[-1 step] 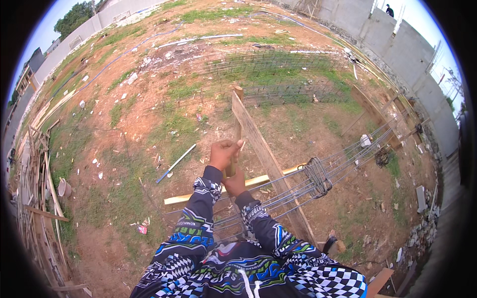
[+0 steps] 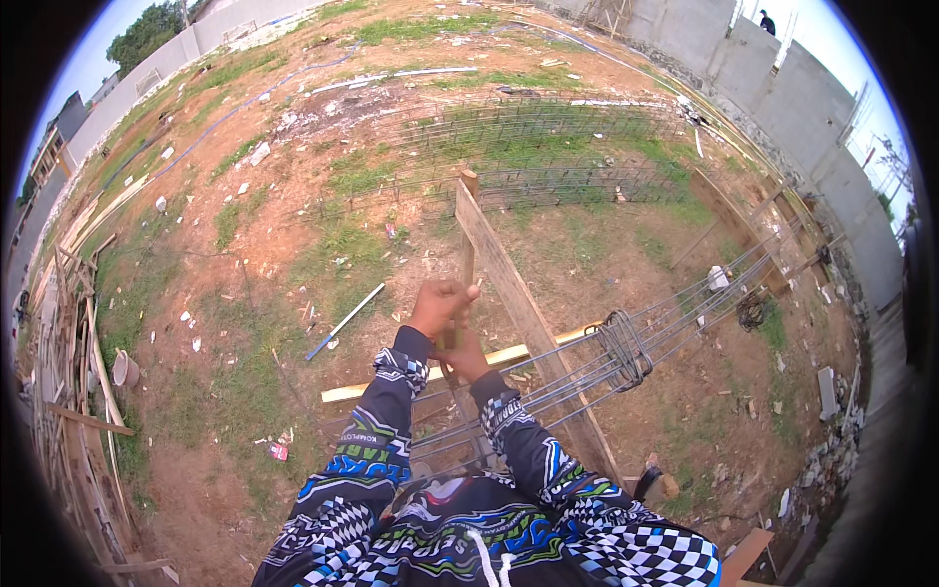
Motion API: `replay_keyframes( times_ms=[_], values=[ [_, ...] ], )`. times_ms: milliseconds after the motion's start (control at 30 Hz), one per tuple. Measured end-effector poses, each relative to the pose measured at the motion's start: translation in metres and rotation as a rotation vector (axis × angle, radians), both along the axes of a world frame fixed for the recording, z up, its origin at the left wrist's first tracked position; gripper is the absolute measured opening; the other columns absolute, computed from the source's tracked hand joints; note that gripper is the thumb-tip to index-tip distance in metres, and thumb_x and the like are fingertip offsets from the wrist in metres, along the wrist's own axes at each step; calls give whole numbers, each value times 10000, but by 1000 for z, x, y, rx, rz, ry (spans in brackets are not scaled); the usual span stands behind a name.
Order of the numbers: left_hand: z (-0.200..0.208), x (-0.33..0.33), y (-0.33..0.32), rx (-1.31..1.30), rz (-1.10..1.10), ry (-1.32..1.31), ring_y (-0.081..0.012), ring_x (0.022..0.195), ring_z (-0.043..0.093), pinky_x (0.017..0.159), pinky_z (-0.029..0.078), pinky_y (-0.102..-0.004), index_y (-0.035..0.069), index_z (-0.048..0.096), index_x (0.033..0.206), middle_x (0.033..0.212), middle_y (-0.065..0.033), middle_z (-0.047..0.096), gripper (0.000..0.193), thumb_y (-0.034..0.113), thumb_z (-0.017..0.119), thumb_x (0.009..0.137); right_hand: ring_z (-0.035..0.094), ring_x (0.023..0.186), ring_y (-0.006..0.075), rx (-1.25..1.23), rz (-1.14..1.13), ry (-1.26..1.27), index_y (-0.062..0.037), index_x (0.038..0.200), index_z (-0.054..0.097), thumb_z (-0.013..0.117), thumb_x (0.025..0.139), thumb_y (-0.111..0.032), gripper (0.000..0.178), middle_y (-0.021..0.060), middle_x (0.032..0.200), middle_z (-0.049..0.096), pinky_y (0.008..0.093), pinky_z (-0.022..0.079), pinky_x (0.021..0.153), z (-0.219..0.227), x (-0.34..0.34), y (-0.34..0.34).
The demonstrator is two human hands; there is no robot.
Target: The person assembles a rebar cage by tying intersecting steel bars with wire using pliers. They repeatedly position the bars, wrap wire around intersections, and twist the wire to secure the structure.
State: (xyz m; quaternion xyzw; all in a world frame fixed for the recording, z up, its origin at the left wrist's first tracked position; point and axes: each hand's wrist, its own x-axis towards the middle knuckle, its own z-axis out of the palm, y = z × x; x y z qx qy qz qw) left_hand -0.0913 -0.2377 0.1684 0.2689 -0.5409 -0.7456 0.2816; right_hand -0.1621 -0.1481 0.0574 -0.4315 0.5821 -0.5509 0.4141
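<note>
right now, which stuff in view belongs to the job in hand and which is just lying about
Probably the job's:
steel bars, just by the right hand
metal rings bunched on the bars
slanted plank the bars cross

Probably just lying about:
white-and-blue rod
pale bucket at left
wood pile at far left
red-and-white litter
</note>
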Motion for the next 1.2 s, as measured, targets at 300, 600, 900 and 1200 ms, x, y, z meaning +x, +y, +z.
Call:
replay_keyframes(
  times_ms=[300,600,900,1200],
  values=[
    [6,-30,34,-536,785,-158,-138,629,604,616,497,-271,-50,649,922,810,-87,653,513,389,844,746,681,910,255,7,-493,259,-12,1021,642,767,758,-299,408,154,909,687,396,501,740,16,33,-24],
    [7,1,7,-83,-79,161,-131,470,549,464,448,-262,13,598,665,547,-53,573,295,175,781,828,638,917,216,-82,90,-66,1,1136,581,900,623,-276,664,58,1011,651,368,495,810,29,-14,2],
    [-3,-41,44,-542,744,137,-132,574,589,572,483,-257,-25,668,906,626,-48,603,448,383,813,791,644,769,367,-45,-604,299,-45,1068,563,741,774,-311,435,188,859,652,445,479,690,8,32,-26],
    [8,2,-5,103,-445,322,-185,554,590,515,479,-328,-14,631,801,652,-92,608,536,510,743,816,660,793,290,0,-6,-189,-22,1128,566,846,706,-310,582,116,926,660,368,518,702,26,7,3]
  ],
)
